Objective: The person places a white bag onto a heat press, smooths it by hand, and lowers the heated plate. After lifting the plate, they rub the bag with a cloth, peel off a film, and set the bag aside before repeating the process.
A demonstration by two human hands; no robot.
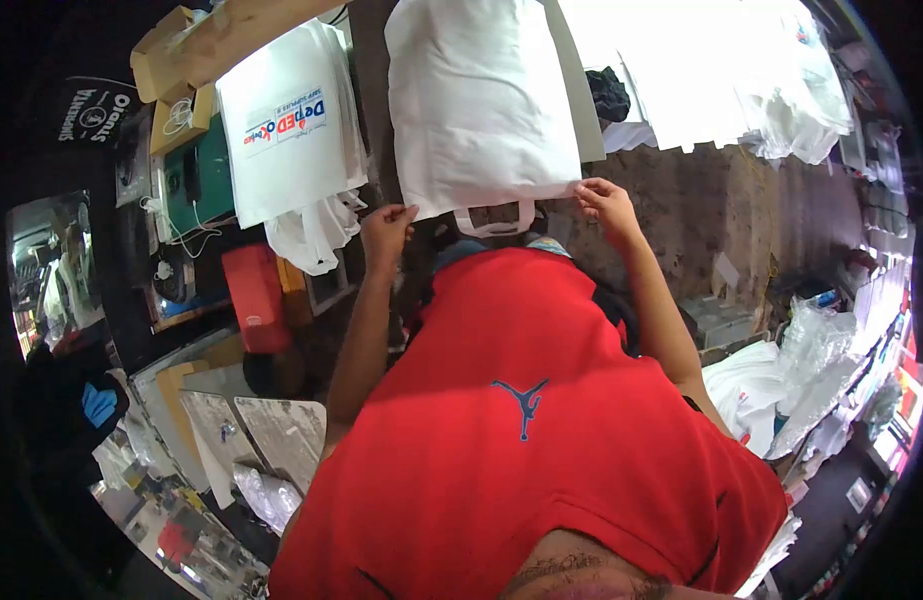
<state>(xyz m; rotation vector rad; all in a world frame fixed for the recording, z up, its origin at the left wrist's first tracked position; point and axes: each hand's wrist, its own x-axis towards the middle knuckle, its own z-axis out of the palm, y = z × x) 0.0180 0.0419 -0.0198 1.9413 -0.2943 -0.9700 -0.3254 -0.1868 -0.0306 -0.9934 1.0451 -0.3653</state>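
A plain white tote bag [486,105] lies flat on a dark board in front of me, its loop handle [496,228] hanging toward my body. My left hand [387,236] pinches the bag's near left corner between thumb and fingers. At the near right corner, my right hand [607,208] pinches the fabric in the same way. Left of this bag rests a stack of white bags [291,130] with a blue and red print on top, their handles drooping over the near edge.
More white bags [701,70] are piled at the right, beside a black bundled cloth [607,95]. On the left are a green board [199,170] with a cable, a cardboard box [161,75] and a red object [254,300]. Plastic-wrapped material [816,350] sits at the lower right.
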